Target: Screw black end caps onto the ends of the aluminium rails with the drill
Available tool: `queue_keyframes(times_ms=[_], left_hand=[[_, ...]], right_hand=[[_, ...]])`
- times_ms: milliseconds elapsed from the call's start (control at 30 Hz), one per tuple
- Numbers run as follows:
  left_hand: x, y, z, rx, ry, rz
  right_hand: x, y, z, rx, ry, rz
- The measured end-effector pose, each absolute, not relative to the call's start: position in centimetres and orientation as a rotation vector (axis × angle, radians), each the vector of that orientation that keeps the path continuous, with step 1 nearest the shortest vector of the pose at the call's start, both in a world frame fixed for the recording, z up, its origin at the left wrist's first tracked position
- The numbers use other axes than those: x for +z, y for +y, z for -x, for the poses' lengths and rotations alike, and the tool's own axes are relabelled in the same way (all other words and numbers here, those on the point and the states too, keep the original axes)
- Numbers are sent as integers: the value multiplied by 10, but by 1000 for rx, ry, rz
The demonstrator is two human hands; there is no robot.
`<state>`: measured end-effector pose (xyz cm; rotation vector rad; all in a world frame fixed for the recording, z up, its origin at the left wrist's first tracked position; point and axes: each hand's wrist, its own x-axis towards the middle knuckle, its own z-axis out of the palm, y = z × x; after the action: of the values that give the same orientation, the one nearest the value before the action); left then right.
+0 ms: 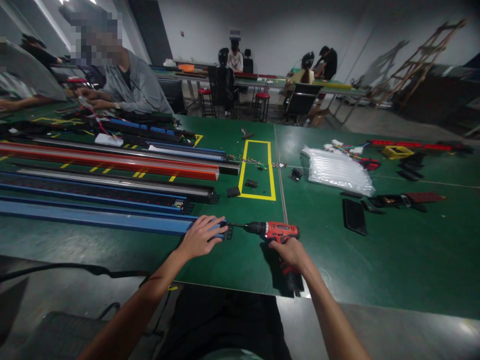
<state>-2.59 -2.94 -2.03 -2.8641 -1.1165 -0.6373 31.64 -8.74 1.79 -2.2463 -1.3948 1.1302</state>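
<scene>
A long blue rail [123, 216] lies along the near left of the table. Over its right end is my left hand [202, 236], fingers across the top and thumb on the near side, gripping it. A black end piece [229, 231] shows just past those fingers. My right hand [290, 251] is wrapped around the handle of a red and black cordless drill [282, 230]. The drill lies level, its long bit [237, 225] pointing left at the rail's end piece. Whether the bit touches a screw there is too small to tell.
Several other rails, including an orange one [150, 165], lie beyond the blue rail. Small loose parts [252, 184] sit around a yellow taped rectangle [275, 192]. To the right are a bubble-wrap bundle [337, 171] and a black phone [354, 217]. A co-worker [138, 82] sits across the table.
</scene>
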Motion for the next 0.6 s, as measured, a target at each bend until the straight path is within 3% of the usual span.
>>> queue_keyframes(times_ms=[600], left_hand=[[-23, -30, 23, -670, -1128, 2850]], right_hand=[[14, -88, -320, 1196, -1316, 2200]])
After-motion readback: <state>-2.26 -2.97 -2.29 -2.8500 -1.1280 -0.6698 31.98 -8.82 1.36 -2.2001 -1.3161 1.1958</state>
